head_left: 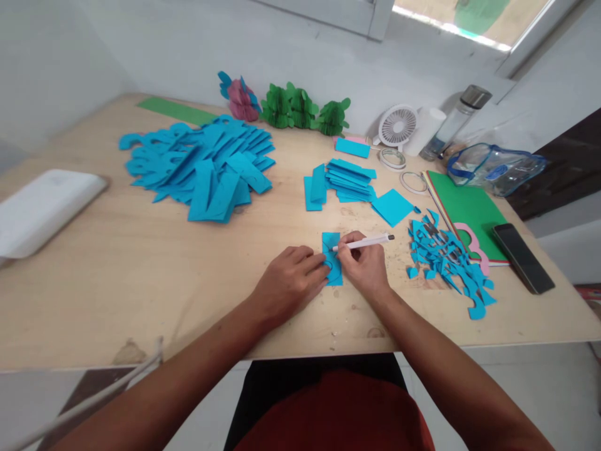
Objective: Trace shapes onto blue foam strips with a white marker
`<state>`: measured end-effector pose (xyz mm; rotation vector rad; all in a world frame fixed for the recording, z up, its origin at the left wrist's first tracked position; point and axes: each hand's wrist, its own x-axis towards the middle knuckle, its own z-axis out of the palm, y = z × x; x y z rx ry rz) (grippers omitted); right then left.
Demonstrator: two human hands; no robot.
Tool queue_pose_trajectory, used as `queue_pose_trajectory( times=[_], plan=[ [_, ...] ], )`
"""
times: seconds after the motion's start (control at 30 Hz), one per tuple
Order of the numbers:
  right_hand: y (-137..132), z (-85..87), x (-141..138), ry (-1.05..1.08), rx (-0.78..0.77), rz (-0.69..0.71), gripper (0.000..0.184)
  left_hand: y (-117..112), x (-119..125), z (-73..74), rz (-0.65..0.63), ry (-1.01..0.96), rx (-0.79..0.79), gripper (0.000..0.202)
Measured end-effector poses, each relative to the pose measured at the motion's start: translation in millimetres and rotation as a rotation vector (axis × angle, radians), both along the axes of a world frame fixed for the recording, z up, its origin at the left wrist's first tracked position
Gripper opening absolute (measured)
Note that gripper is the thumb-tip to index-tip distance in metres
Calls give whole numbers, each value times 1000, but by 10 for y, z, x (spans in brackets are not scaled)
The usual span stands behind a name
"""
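A small blue paper rectangle lies on the table in front of me, with a dark curved line drawn on it. My left hand rests palm down at its left side, fingers laid out and fingertips touching the paper's edge. In my right hand is a white pen, pinched between thumb and fingers. Its tip is at the upper part of the paper, and its dark end points right. The exact contact of the tip is too small to tell.
Beyond my hands lie a large heap of folded blue pieces and a stack of blue rectangles. To the right are blue scraps, a green folder and a phone. A small fan stands by the wall.
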<state>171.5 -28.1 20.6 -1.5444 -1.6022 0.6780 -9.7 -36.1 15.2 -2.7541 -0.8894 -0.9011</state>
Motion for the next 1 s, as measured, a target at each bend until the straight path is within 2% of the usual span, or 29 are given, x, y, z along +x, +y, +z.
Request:
queue_pose_trajectory(
  times=[0.27,0.53,1.0],
  plan=[
    [13,-42,-1,-4,11,-5,12,0,1,10,2,2,-9,20],
    [23,-66,4,30,10,46,13,-11,3,5,5,8,-4,20],
    [9,0,-3,-21,20,-5,11,-4,3,6,3,-1,-1,21]
  ],
)
